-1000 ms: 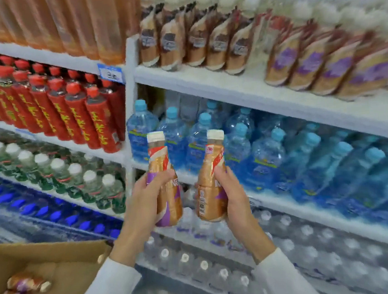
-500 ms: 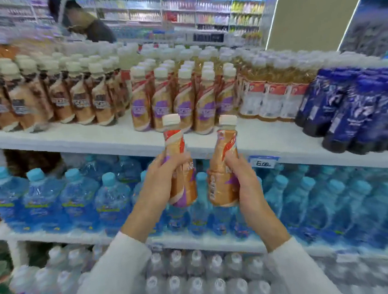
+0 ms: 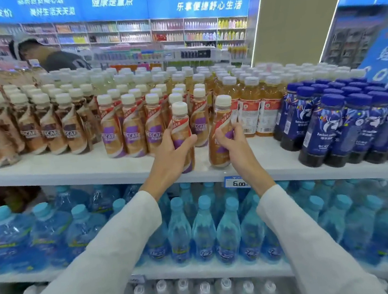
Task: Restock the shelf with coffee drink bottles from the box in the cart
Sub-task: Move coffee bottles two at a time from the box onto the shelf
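As the shelf (image 3: pixel 72 169) is being faced in the head view, two coffee drink bottles are being held low over its front strip, one in each grip. The left bottle (image 3: pixel 181 124) is being clasped by the left grip (image 3: pixel 172 153), with fingers and thumb being curled round the middle and lower part of its body. The white cap and the neck are being left showing above the grip, and the bottle is being kept close to upright.

The right bottle (image 3: pixel 217 154) is being held by the right grip (image 3: pixel 234 143), with the fingers being wrapped round its upper body from the right. Its lower body and base are being left showing below and to the left of the grip. This bottle is being tilted slightly, cap toward the right. Both bases are being kept near the shelf's front edge; whether they are being rested on the board cannot be told.

Just behind both bottles, the stocked row of purple-labelled coffee bottles (image 3: pixel 135 133) is being displayed upright. Brown-labelled bottles (image 3: pixel 49 131) are being displayed to its left, amber drink bottles (image 3: pixel 265 106) to its right, and dark blue bottles (image 3: pixel 352 127) further right. A price tag (image 3: pixel 236 182) is being carried on the shelf edge below the right grip. Blue water bottles (image 3: pixel 203 229) are being displayed on the level below, partly behind the white sleeves (image 3: pixel 117 249).
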Demonstrator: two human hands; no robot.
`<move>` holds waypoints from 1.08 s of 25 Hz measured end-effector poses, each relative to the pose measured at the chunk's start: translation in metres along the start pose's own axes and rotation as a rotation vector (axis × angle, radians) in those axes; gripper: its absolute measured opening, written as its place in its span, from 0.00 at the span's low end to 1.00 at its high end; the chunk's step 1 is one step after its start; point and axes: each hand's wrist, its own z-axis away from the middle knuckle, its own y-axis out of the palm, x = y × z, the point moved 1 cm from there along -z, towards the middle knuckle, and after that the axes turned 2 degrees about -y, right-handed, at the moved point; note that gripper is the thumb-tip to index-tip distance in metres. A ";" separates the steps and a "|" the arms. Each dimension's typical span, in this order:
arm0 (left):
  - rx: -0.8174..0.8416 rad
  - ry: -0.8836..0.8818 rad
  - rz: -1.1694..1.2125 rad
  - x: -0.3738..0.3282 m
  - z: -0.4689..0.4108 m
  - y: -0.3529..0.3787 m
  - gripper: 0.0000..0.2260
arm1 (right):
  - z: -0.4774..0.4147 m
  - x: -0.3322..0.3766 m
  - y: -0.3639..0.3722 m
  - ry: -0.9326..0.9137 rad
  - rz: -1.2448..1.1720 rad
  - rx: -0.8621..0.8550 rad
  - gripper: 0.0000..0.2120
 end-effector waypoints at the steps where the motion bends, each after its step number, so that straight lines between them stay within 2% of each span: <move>1: 0.000 0.011 -0.010 0.004 -0.001 -0.001 0.22 | 0.000 -0.003 0.001 0.002 -0.007 0.008 0.20; 6: -0.036 0.069 -0.063 0.013 -0.003 -0.001 0.20 | -0.002 -0.014 0.005 -0.004 0.011 0.019 0.23; 11: 0.037 0.055 -0.049 0.031 0.005 -0.014 0.28 | 0.005 -0.023 -0.013 0.019 0.082 0.099 0.37; 16: -0.051 0.078 -0.077 0.040 0.009 -0.019 0.28 | 0.013 -0.023 -0.011 -0.015 0.220 0.029 0.28; 23: -0.103 0.095 -0.068 0.043 0.010 -0.016 0.30 | 0.022 -0.027 0.008 -0.085 0.324 -0.022 0.35; 25: -0.118 0.107 -0.084 0.044 0.012 -0.014 0.32 | 0.025 -0.030 0.009 -0.107 0.332 -0.081 0.38; 27: -0.170 0.138 -0.103 0.046 0.012 -0.011 0.34 | 0.026 -0.032 0.012 -0.123 0.352 -0.161 0.35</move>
